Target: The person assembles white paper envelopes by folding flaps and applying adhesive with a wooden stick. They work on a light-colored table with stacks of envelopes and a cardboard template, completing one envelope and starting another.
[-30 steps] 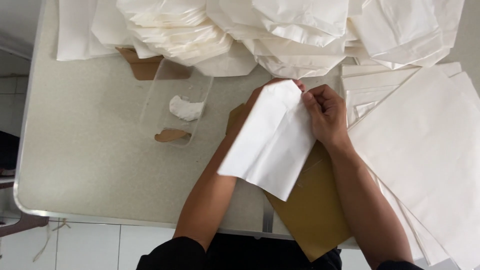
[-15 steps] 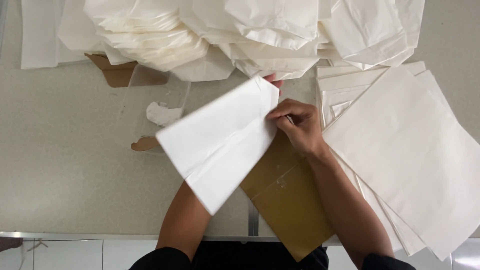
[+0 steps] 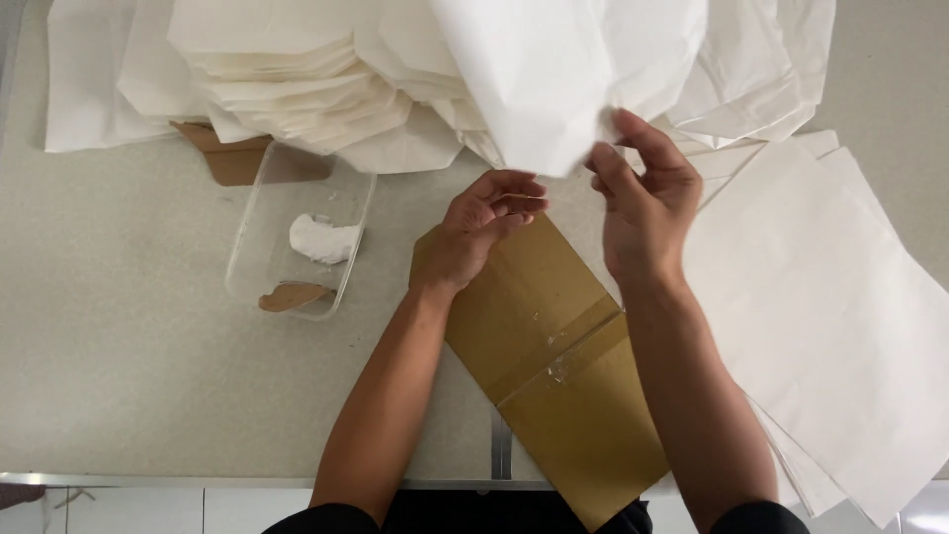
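Pale speckled tabletop [image 3: 129, 376] lay under a flattened brown cardboard sheet [image 3: 554, 366]. Above it, the right hand [image 3: 643, 203] pinched the lower edge of a raised white paper sheet [image 3: 554, 79] between thumb and fingers. Just beside it, the left hand [image 3: 479, 227] hung palm-up, fingers loosely curled, holding nothing.

Before me is a pale grey speckled tabletop [image 3: 129, 396] with a metal-edged near rim. Lying flat on it, under my forearms, is a brown flattened cardboard sheet [image 3: 554, 366] with a strip of clear tape across it; its near corner overhangs the rim. To its left sits a clear rectangular plastic tray [image 3: 259, 213] holding a white lump and a brown scrap. Along the far side lies a heap of folded white paper bags [image 3: 297, 84]. At right, flat white paper sheets [image 3: 830, 316] are stacked, touching the cardboard.
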